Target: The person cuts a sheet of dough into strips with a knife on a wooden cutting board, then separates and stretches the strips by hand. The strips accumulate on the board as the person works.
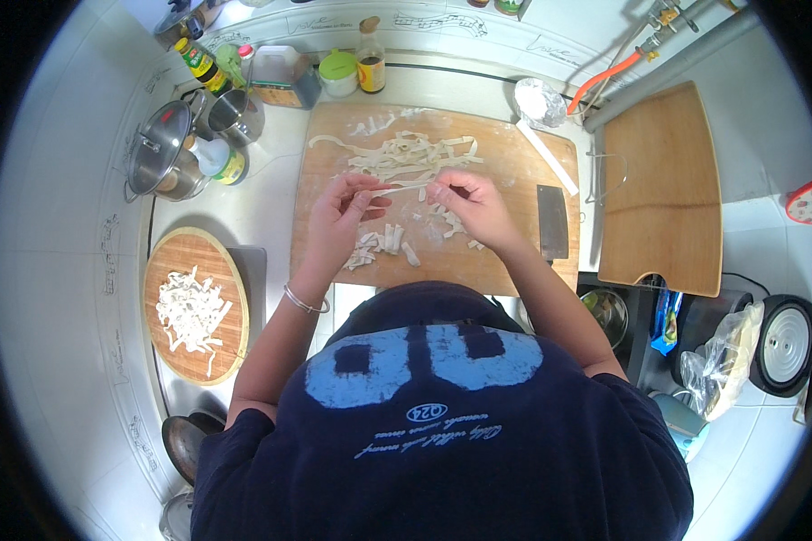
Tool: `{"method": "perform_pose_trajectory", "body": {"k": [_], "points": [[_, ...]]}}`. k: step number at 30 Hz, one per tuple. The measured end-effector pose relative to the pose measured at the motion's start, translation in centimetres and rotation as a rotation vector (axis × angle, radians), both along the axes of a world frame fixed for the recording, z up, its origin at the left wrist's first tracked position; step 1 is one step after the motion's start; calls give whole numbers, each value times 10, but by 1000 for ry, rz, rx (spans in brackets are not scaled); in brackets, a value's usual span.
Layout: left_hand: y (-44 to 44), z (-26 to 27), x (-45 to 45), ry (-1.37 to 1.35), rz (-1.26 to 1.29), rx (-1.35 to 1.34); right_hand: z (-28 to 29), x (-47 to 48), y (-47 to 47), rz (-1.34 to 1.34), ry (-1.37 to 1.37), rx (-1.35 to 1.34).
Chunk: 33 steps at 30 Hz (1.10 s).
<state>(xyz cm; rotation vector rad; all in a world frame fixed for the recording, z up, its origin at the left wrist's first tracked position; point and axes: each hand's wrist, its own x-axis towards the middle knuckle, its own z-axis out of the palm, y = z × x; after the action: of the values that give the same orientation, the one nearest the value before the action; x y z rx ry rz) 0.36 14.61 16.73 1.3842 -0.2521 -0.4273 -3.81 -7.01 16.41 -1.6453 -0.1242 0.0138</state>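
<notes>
Between my left hand [348, 209] and my right hand [467, 206] stretches one pale dough strip [404, 190], pinched at each end over a wooden cutting board [514, 270]. Beyond my hands lies a loose heap of long noodle strips [409, 154] on the floured board. Nearer to me, short cut dough pieces [386, 242] lie below my left hand. A few more small pieces [450, 220] sit beside my right hand, which partly hides them. To the right of that hand a cleaver [553, 223] rests flat near the board's edge.
On the left, a round wooden board [233, 270] carries a pile of floured noodles [193, 308]. A lidded steel pot [159, 149], a steel cup [237, 118] and several bottles stand at the back left. At the back right are a foil-wrapped bowl [540, 103] and a white strip [548, 159].
</notes>
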Motion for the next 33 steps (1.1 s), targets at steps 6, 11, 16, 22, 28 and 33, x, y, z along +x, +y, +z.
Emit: {"method": "perform_pose_trajectory", "body": {"k": [6,11,16,22,28,33], "points": [[5,-5,0,66,-40,-69,4,2,-3,-85,-11,160],[4,3,-2,100,-56,-97,7,0,-6,-55,16,168],[5,11,-1,82,-59,-29,5,3,-6,-212,86,90],[26,10,20,-108,81,74,-22,14,-40,-363,196,23],[38,7,40,-421,113,417,-24,15,-48,-367,179,-102],[31,-7,44,-291,109,418,-2,16,-39,-221,229,174]]}}
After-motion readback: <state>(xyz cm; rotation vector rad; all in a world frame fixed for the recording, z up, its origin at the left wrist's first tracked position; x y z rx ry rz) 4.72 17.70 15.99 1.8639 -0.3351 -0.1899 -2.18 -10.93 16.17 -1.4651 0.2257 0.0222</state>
